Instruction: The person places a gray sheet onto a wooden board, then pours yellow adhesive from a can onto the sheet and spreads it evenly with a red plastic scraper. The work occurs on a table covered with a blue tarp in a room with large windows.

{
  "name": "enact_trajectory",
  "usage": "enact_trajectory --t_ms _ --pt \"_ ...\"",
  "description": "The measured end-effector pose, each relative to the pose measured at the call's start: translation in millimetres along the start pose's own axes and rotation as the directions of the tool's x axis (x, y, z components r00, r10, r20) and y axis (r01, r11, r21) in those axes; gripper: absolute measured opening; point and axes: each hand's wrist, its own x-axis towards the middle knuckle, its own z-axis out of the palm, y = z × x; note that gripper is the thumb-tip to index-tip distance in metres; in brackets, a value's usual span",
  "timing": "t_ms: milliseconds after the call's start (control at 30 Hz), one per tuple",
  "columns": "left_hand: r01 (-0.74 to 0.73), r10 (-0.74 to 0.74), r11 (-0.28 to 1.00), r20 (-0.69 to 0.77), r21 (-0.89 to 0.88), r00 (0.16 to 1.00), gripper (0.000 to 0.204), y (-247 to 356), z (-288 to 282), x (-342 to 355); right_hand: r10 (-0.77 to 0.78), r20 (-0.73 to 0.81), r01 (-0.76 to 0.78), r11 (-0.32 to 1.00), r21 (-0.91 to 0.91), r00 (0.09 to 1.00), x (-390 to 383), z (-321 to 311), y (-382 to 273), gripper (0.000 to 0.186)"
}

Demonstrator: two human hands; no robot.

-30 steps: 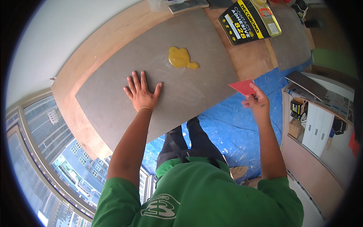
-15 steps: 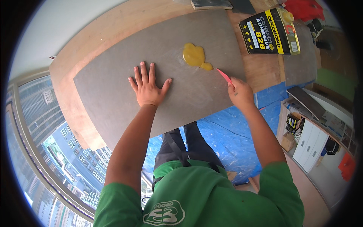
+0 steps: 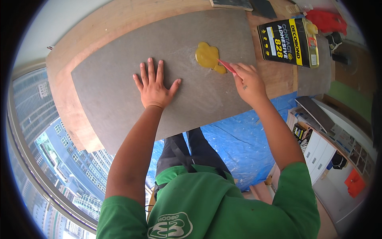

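A large grey-brown sheet [image 3: 127,95] lies on a wooden worktop [image 3: 65,107]. My left hand [image 3: 154,88] rests flat on the sheet with its fingers spread. Between the thumb and fingers of my right hand [image 3: 250,83] is a thin pink-red spreader [image 3: 227,66]. Its tip reaches the edge of a yellow puddle of adhesive [image 3: 207,55]; whether it touches the sheet I cannot tell. The puddle has a large round part and a smaller lobe nearest my right hand. Part of the spreader is hidden by my fingers.
A black and yellow adhesive can [image 3: 285,42] stands on the worktop at the right, beyond my right hand. Behind it lies a red cloth [image 3: 326,20]. Dark board pieces [image 3: 263,8] lie at the far edge. Blue plastic sheeting [image 3: 242,139] covers the floor; a window [image 3: 39,139] is at the left.
My right hand has moved left and slightly forward, bringing the spreader's tip from beside the puddle to its edge. My left hand stays flat on the sheet. The view has shifted slightly.
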Motion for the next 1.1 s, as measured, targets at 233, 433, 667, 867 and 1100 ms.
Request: enact_trajectory --t_ms 233,433,667,867,1100 --pt "0.000 0.000 1.000 0.000 -0.006 1.000 0.094 -1.4 2.3 0.0 -0.251 0.141 0.276 0.941 -0.195 0.958 25.0 19.7 5.1 0.051" --pt "0.002 -0.002 1.000 0.003 -0.014 1.000 0.094 -0.9 0.7 0.6 -0.186 0.379 0.286 0.931 -0.227 0.907 -19.1 8.6 16.5 0.047" --pt "0.013 -0.013 1.000 0.018 -0.022 1.000 0.094 0.5 -3.9 0.1 0.257 0.247 -0.314 0.921 0.231 0.934 20.1 -51.2 35.4 0.029" --pt "0.011 -0.010 1.000 0.012 -0.028 1.000 0.092 -0.4 -2.7 0.3 0.233 -0.075 -0.211 0.952 0.224 0.970 85.2 -75.2 38.7 0.027" --pt "0.026 -0.024 0.999 0.052 -0.023 0.998 0.093 0.6 -7.7 0.9 -0.267 -0.211 0.224 0.952 -0.209 0.940 76.6 -12.6 43.4 0.040"
